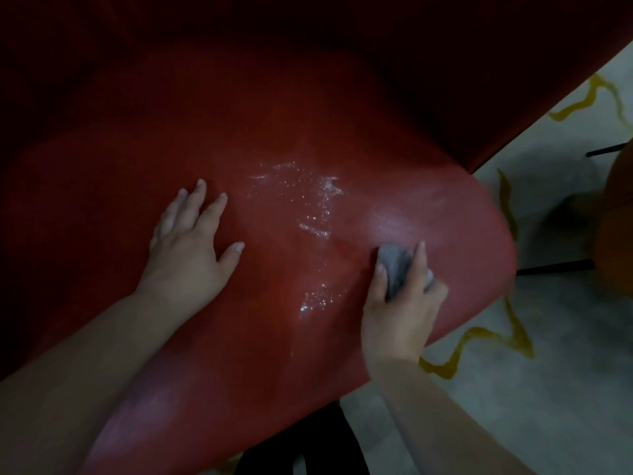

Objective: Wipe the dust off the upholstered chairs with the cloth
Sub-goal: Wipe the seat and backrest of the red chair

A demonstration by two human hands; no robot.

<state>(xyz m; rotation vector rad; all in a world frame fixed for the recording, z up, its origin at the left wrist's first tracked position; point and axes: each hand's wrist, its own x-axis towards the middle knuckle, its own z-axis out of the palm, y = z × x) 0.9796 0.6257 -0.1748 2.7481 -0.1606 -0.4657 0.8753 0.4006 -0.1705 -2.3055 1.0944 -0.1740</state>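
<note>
The landmark is the white dust patch (pixel 305 214) on the red chair seat (pixel 239 337).

1. Left of the patch: the left hand (pixel 190 245) lies flat on the seat, fingers straight and spread, gripping nothing. It appears to brace the chair.
2. Centre: the dust runs from the upper middle of the seat down toward the front edge in scattered streaks and specks. It is not yet cleared.
3. Right of the patch: the right hand (pixel 400 299) is curled round the grey cloth (pixel 395 269), bunched into a wad and pressed to the seat just beside the dust. A paler smear lies above the cloth.
4. Further right: the seat edge, then the pale floor (pixel 548 389) with yellow markings.

Risks, as judgement:
- A stroke toward the seat edge may push dust onto the floor.
- A tightly wadded cloth offers little contact area; it may smear the powder into the upholstery.
- The lower streak near the front edge may be missed.
</note>
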